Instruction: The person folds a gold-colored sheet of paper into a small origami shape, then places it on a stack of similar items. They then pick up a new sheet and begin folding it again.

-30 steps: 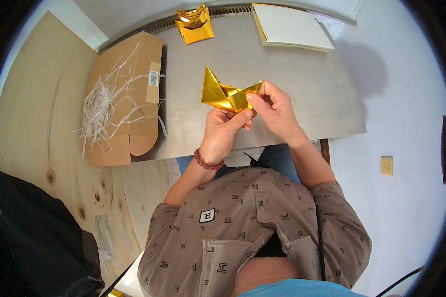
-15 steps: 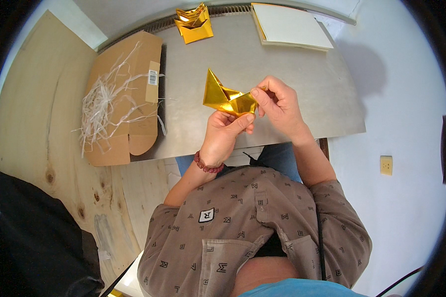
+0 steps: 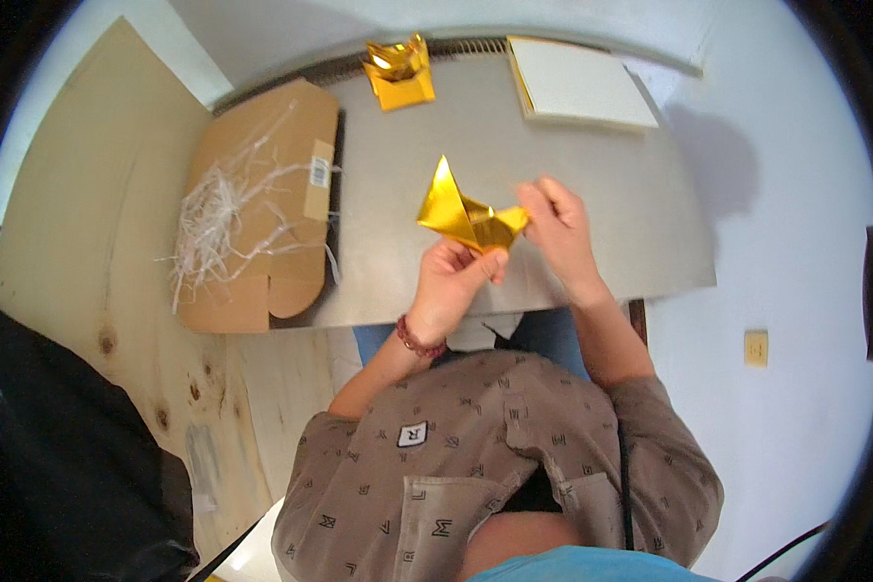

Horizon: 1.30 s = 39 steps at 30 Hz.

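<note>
A shiny gold folded-paper piece [image 3: 464, 215] is held above the near part of the metal table, one tall point rising at its left. My left hand [image 3: 459, 278] pinches its lower edge between thumb and fingers, with a dark red bead bracelet on that wrist. At the piece's right end, my right hand [image 3: 557, 225] has its fingers closed on the gold tip; this hand is slightly blurred. A stack of similar gold folded-paper pieces [image 3: 404, 89] stands at the far side of the table.
To the left lies a brown cardboard box [image 3: 291, 209] with tangled clear plastic strips [image 3: 215, 218] on it. A stack of white sheets [image 3: 587, 82] sits at the far right of the metal table [image 3: 630, 223]. A wooden panel [image 3: 87, 213] borders the left side.
The whole view has shifted, so everything sits lower in the picture. My right hand has turned over the right end of the gold paper, whose tip now extends into its fingers.
</note>
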Motion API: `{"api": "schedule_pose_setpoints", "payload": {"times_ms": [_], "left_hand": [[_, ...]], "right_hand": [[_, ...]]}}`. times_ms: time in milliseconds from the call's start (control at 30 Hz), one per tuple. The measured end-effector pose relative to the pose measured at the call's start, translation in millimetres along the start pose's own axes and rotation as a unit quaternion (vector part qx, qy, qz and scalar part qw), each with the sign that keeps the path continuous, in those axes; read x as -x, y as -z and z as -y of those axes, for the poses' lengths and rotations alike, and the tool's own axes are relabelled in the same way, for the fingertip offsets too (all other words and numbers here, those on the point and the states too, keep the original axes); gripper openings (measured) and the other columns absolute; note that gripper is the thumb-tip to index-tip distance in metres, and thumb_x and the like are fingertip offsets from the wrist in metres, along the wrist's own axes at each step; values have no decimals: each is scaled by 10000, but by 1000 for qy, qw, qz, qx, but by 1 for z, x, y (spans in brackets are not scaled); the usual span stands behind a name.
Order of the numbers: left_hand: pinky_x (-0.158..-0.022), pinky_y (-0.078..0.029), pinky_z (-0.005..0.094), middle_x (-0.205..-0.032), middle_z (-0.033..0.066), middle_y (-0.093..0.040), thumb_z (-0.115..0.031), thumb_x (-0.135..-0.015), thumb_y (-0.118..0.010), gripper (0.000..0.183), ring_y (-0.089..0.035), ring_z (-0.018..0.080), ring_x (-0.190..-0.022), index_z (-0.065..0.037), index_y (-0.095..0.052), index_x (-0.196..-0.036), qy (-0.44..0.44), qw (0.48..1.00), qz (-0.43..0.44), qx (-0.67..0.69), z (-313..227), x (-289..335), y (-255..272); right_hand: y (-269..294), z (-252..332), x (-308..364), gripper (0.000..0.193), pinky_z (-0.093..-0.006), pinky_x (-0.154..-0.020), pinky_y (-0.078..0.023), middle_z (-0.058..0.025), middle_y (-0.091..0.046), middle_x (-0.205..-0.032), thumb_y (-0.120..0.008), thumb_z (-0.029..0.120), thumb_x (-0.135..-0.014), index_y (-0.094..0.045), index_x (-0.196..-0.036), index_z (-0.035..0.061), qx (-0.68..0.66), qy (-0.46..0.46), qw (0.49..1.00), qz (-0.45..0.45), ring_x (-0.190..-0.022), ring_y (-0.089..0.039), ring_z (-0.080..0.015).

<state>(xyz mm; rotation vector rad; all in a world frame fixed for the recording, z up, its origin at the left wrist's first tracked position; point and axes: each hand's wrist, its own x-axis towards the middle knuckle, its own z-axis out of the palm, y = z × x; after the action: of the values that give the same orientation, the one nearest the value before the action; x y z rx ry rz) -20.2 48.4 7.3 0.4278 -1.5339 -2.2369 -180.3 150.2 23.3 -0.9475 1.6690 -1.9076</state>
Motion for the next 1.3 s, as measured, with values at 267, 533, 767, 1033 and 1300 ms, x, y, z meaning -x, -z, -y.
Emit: {"api": "schedule_pose_setpoints", "payload": {"times_ms": [267,533,767,1033,1300], "left_hand": [[-758,-571,281,-959,39,-712,-95,-988,-731,166,-679,115,-850,3,-682,-1113,-57,996,-27,65,0,-30,17],[-797,-554,275,-1095,39,-687,-187,-1035,-675,302,-662,115,-974,-25,-603,-1280,22,996,-27,-83,9,-48,64],[-792,-543,257,-1022,27,-691,-160,-1048,-638,204,-652,95,-904,-23,-639,-1198,21,996,-11,-85,27,-47,70],[-779,-542,249,-981,9,-696,-113,-1007,-676,140,-641,78,-876,-21,-675,-1114,-12,986,-23,-166,31,-38,64],[-784,-545,258,-990,32,-693,-140,-1018,-666,200,-658,95,-885,-9,-635,-1166,-62,990,-61,-113,-5,-87,64]], "right_hand": [[-13,5,-16,170,-217,-569,-447,38,-571,-743,-631,208,-1048,-601,-982,55,44,-35,989,134,-622,-519,-52],[-16,-50,-126,180,-249,-599,-498,-23,-664,-864,-628,218,-1046,-611,-1005,44,85,-97,985,117,-726,-632,-81],[-43,-104,-238,253,-300,-627,-529,-43,-721,-878,-688,297,-976,-668,-1063,60,226,-74,970,43,-753,-680,-118],[-57,-122,-274,205,-350,-600,-547,-74,-740,-803,-751,214,-924,-656,-967,38,243,-77,967,-2,-608,-713,-163],[-62,-129,-278,204,-355,-603,-561,-89,-744,-834,-759,201,-920,-647,-977,40,212,-76,974,-24,-632,-722,-169]]}}
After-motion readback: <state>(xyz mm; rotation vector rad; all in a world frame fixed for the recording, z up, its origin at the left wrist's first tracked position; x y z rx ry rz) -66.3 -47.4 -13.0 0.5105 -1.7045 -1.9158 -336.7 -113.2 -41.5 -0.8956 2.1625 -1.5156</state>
